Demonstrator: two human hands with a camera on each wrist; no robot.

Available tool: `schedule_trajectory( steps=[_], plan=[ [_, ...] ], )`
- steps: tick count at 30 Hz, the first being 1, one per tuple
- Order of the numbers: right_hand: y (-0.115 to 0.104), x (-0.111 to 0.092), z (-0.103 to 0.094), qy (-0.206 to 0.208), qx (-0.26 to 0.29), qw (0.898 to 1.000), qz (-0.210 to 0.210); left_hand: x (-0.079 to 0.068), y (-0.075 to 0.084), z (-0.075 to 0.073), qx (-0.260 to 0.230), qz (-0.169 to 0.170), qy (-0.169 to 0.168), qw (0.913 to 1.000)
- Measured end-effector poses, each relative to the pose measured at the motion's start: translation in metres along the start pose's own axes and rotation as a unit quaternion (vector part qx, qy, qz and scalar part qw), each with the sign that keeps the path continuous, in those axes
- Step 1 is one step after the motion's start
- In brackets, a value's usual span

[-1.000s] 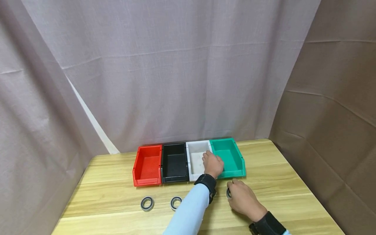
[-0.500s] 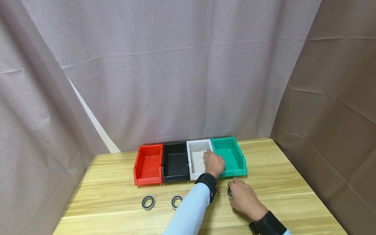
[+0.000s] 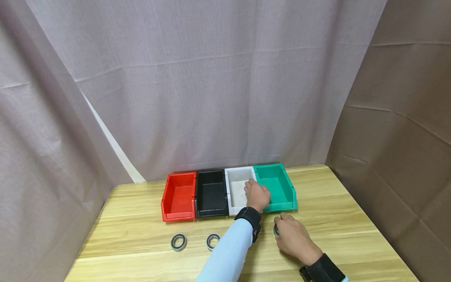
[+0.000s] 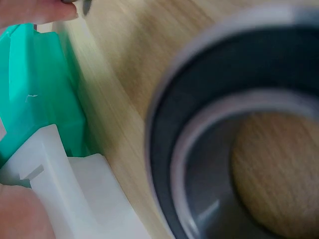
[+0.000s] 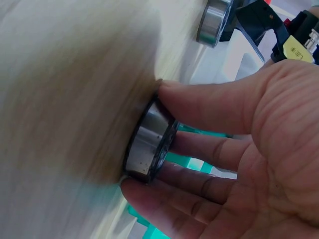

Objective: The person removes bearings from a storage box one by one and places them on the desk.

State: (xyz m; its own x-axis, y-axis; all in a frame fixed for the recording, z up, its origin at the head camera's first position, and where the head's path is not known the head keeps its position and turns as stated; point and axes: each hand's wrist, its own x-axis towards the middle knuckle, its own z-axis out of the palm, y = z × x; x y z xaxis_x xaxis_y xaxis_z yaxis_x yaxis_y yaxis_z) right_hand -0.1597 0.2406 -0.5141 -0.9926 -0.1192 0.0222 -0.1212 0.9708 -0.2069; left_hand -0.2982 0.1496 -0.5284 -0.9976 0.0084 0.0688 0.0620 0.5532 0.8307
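Observation:
My right hand point(image 3: 292, 239) pinches a ball bearing point(image 5: 151, 139) between thumb and fingers. In the right wrist view the bearing is tilted on edge, close to the wooden tabletop. My left hand point(image 3: 257, 196) lies over the border of the white bin point(image 3: 237, 192) and the green bin point(image 3: 276, 188); its fingertips are hidden. The left wrist view shows only part of that hand point(image 4: 22, 214) beside the white wall. A second bearing point(image 4: 167, 129) looms large there, under the left wrist. Two more bearings, one left point(image 3: 179, 242) and one partly behind the left sleeve point(image 3: 211, 241), lie on the table.
A red bin point(image 3: 179, 197) and a black bin point(image 3: 211, 194) stand left of the white one, all side by side in a row. Curtains point(image 3: 211, 86) hang behind and beside the wooden table point(image 3: 134, 231). The left forearm point(image 3: 227, 252) crosses the table's front.
Both hands keep their places and the right hand still holds the bearing. The head view has shifted very slightly; the bins and loose bearings lie as before.

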Motion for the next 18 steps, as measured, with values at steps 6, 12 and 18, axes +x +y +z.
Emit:
schedule_trajectory(
  steps=[6,12,18],
  plan=[
    [0.0039,0.0007,-0.0008,-0.009,0.009,1.000,0.005,0.0024,-0.0002,0.0044,0.008,0.010,0.002,0.9999],
    [0.0059,-0.0003,0.0024,-0.029,0.017,0.999,0.015,-0.0008,-0.0005,0.0039,0.018,0.007,-0.009,0.9998],
    [0.0079,-0.0006,0.0021,-0.032,0.031,0.999,0.023,0.0020,-0.0039,0.0067,0.027,0.011,-0.011,0.9995]
  ],
)
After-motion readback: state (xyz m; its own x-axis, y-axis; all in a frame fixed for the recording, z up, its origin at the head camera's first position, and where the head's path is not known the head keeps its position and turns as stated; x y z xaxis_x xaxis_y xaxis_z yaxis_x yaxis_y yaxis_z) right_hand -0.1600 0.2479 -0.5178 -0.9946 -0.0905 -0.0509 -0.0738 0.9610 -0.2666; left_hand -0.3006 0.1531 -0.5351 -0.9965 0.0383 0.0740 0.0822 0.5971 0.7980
